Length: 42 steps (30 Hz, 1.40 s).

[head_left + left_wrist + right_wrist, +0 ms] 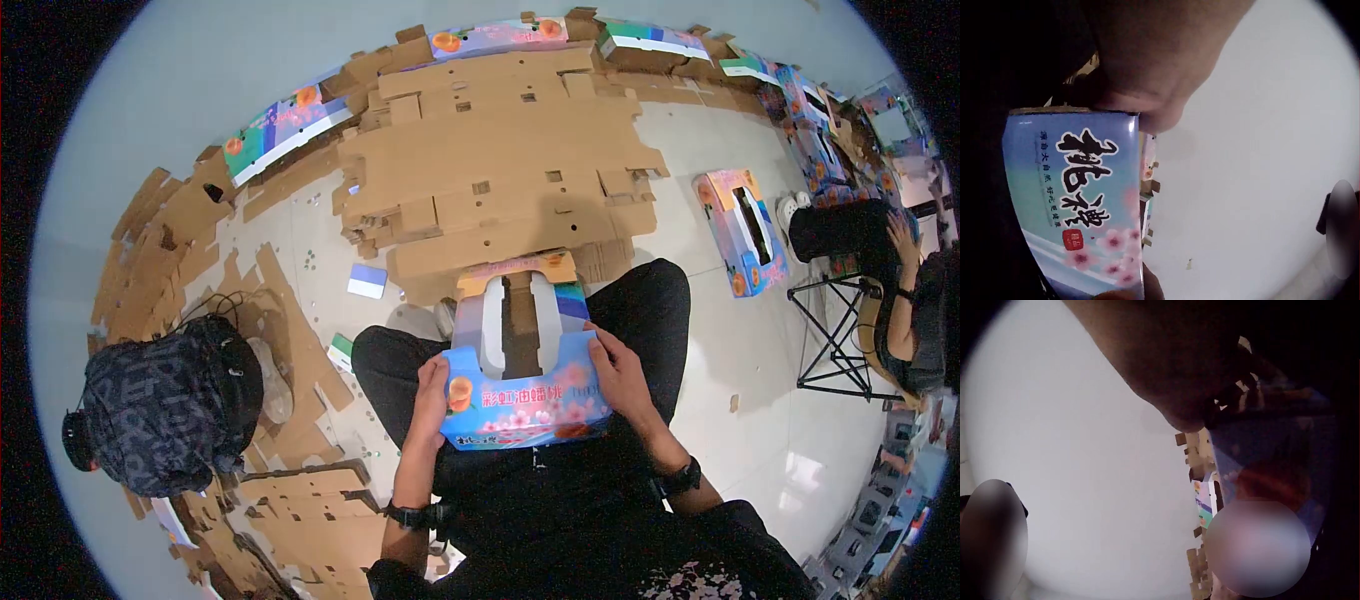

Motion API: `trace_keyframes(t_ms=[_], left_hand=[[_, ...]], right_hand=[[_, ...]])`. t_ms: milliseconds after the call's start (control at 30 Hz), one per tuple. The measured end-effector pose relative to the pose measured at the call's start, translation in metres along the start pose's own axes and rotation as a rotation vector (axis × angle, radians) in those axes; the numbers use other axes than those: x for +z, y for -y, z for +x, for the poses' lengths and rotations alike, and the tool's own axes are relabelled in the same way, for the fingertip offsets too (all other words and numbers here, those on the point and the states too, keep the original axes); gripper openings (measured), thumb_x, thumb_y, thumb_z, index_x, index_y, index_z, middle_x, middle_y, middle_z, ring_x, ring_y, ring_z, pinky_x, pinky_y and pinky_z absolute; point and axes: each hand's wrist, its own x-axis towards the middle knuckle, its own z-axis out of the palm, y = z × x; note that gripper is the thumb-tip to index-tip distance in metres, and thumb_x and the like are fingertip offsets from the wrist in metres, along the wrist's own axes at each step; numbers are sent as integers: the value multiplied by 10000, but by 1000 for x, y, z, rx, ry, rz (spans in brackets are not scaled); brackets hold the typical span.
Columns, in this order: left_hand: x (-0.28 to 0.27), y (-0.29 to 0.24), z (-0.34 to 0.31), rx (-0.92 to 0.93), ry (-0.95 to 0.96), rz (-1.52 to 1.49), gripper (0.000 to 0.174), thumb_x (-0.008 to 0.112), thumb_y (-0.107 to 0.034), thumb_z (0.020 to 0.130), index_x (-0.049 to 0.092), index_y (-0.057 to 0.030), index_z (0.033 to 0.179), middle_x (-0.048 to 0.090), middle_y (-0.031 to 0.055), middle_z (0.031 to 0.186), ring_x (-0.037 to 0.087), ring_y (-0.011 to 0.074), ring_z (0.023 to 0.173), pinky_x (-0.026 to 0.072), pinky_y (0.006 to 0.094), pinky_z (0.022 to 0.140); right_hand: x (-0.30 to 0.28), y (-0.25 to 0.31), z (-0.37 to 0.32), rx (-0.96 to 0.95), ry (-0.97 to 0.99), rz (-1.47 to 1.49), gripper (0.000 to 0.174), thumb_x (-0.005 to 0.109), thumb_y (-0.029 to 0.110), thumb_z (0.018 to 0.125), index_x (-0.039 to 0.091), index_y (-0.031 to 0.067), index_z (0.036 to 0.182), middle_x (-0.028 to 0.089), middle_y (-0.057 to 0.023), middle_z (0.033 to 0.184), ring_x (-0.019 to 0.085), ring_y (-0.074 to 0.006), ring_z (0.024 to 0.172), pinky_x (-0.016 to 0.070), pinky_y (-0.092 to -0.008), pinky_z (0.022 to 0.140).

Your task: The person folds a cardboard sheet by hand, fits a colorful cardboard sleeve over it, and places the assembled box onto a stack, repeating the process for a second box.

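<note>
A printed cardboard fruit box [530, 405], blue with pink blossoms and a peach picture, sits in the lap between the bent knees. Its top has a long cut-out with white inner edges, and brown board shows inside. My left hand [430, 400] grips the near left corner. The near right corner is held by my right hand [622, 378], with the thumb over the top edge. In the left wrist view, the box's end panel [1079, 206] shows large black characters below the left hand [1141, 94]. The right wrist view is dark, and most of the right hand's fingers are hidden there.
Flattened brown cardboard [510, 130] is stacked on the floor ahead. A similar printed box [742, 232] stands at the right, near a seated person's leg and a folding stool [840, 335]. On the left lies a dark patterned backpack [170, 405]. More printed cartons [290, 130] line the wall.
</note>
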Motion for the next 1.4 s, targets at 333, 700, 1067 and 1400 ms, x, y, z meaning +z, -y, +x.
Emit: trace_keyframes(t_ms=[333,700,1067,1400], left_hand=[[-12,26,30,-21,78,37,333,441,-232,1072,516,-125,1378,593,83,1238,601,174,1118,487,312,978],[-7,17,18,332,82,203,270,483,-166,1053,585,-63,1281,617,79,1245,594,188,1129,457,319,1000],[14,-2,-36,361,-32,203,251,466,-224,1100,556,-33,1236,600,88,1137,560,174,1072,433,313,987],[18,-2,-38,345,2,118,247,471,-194,1093,566,-45,1266,599,59,1136,555,149,1054,438,304,980]], right_hand=[[15,-49,13,29,-46,160,326,567,124,996,581,35,1309,646,-157,1240,628,-254,1150,477,-369,1029],[-4,-54,4,31,77,183,367,607,137,997,558,42,1348,631,-106,1268,590,-196,1139,461,-337,1023],[-10,-53,-4,42,93,256,346,600,109,999,578,46,1338,620,-100,1346,582,-181,1179,449,-335,1042],[-8,-61,-1,13,97,275,342,596,124,1015,577,67,1352,624,-58,1323,579,-158,1156,457,-322,1025]])
